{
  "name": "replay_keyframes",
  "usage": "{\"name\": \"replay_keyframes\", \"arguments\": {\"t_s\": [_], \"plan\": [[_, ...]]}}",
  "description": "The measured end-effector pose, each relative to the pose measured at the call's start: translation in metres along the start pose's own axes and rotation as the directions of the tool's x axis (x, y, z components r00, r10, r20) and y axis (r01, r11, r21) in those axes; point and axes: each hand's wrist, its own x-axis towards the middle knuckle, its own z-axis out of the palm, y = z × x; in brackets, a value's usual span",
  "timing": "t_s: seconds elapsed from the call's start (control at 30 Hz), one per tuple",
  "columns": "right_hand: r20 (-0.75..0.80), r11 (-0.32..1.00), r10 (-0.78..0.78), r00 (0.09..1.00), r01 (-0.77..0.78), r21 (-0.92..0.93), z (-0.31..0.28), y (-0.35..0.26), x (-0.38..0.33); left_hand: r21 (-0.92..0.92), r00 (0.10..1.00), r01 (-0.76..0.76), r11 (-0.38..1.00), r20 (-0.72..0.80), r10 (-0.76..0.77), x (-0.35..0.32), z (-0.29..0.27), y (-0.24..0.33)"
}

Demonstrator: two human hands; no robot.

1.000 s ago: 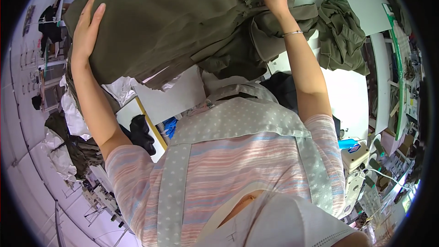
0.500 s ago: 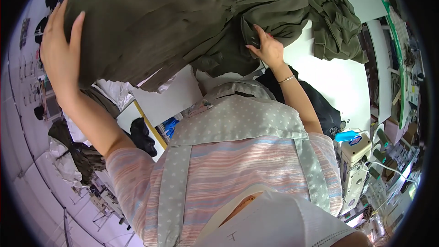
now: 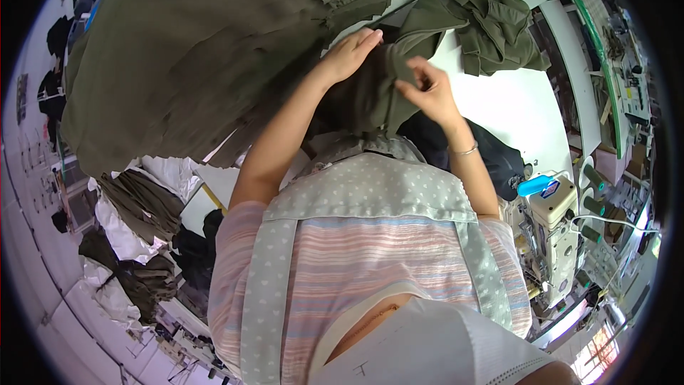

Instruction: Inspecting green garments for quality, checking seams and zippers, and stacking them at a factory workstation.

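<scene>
A large olive-green fabric piece with a gathered, ruffled part spreads across the far left and middle. My left hand reaches across to the edge of this cloth, its fingers stretched out and close together, resting against the fabric. A folded, hanging section of olive fabric lies between my two hands, slightly blurred lower down. Just right of it is my right hand, with loosely bent fingers, thumb and forefinger apart, and nothing visible between them. A bracelet circles the right wrist.
A bunched olive garment lies on the white table at the far right. Black cloth sits near my right forearm. A sewing machine with a blue item on it and thread cones stand to the right. More cloth hangs at left.
My left hand has left the cloth's far-left edge and come right, to the middle. My right hand has moved slightly lower, off the fabric fold. The large cloth has dropped down at left.
</scene>
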Motion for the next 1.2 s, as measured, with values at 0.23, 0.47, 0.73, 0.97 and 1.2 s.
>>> {"name": "replay_keyframes", "arguments": {"t_s": [0.23,0.47,0.73,0.97,1.2], "plan": [[0.246,0.979,0.001,0.969,-0.052,0.199,0.060,0.023,-0.037,-0.003,0.807,0.380,0.925,0.489,-0.331,-0.030,-0.006,-0.005],[0.491,0.491,0.484,0.725,-0.689,0.534,0.061,0.027,-0.008,-0.121,0.928,0.293,0.948,0.275,-0.252,-0.072,-0.007,-0.005],[0.463,0.559,0.538,0.705,-0.709,0.430,0.065,0.036,-0.003,-0.162,0.933,0.318,0.934,0.230,-0.277,-0.074,-0.004,-0.003],[0.433,0.562,0.531,0.729,-0.685,0.464,0.070,0.049,0.001,-0.120,0.908,0.318,0.941,0.326,-0.265,-0.071,-0.001,0.000],[0.322,0.569,0.548,0.772,-0.627,0.532,0.070,0.049,-0.002,-0.219,0.964,0.253,0.942,0.135,-0.228,-0.074,-0.005,-0.008]]}}
